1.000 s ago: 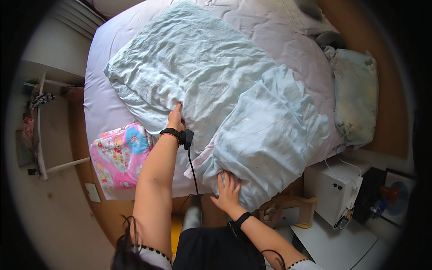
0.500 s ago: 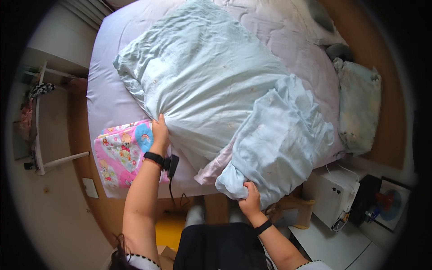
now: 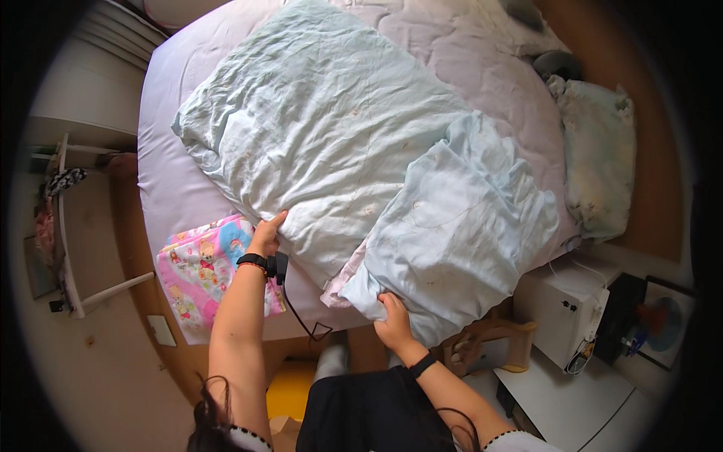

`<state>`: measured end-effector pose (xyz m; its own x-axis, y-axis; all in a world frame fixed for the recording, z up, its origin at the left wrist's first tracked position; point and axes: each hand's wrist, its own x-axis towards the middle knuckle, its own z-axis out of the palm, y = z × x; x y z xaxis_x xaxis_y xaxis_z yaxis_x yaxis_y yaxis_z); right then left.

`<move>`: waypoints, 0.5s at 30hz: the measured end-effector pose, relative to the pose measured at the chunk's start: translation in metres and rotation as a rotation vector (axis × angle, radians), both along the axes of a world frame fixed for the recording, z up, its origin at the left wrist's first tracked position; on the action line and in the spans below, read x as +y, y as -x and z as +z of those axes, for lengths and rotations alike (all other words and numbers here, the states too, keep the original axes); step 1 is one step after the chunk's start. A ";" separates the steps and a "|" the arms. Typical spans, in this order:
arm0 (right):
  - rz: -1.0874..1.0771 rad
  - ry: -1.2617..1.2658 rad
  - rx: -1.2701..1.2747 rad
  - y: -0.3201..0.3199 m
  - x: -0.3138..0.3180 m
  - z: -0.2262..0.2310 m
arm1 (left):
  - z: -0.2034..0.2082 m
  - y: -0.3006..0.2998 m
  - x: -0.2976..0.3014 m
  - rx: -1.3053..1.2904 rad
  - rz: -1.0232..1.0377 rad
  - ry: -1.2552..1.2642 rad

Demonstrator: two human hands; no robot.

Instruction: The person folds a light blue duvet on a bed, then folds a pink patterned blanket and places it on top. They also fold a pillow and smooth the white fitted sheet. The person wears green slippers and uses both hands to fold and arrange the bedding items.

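A pale blue duvet cover (image 3: 316, 143) lies at a slant across the bed, its right part folded back in a loose, rumpled heap. My left hand (image 3: 263, 237) is at the near left edge of the cover, thumb on top; the other fingers are mostly hidden at the cloth. At the near end of the folded-back part, my right hand (image 3: 393, 324) grips the edge of the fabric. Between the two layers a strip of pale pink fabric (image 3: 348, 282) shows. Beside my left wrist sits a folded pink cloth (image 3: 197, 264) printed with bears.
Lilac sheeting (image 3: 169, 162) covers the bed. A pale green pillow (image 3: 599, 162) lies at the right edge. Near right stand a white cabinet (image 3: 553, 316) and a wooden chair (image 3: 520, 346). A white rack (image 3: 68, 226) is at the left. A black cable (image 3: 297, 320) hangs from my left wrist.
Creases that fanned out from my left hand have slackened, and the cover lies flatter. My left hand sits slightly lower; my right hand has shifted left with the cloth's edge.
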<state>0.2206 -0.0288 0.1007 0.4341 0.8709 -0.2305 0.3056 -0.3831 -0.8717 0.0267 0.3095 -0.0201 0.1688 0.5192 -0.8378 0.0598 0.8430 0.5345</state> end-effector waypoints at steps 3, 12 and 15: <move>-0.053 -0.145 0.010 -0.003 0.014 0.052 | -0.008 -0.001 -0.005 0.117 0.078 -0.140; 0.342 0.394 -0.196 0.021 0.008 -0.047 | 0.011 0.031 -0.024 0.430 -0.088 -0.019; 0.448 0.310 -0.112 0.016 -0.024 -0.068 | 0.029 0.004 -0.062 0.566 -0.208 -0.733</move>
<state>0.2047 -0.0527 0.0324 0.0737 0.8748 -0.4789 0.5819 -0.4277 -0.6917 0.0223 0.2473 0.0090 -0.0141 0.9535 -0.3012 0.5830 0.2525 0.7722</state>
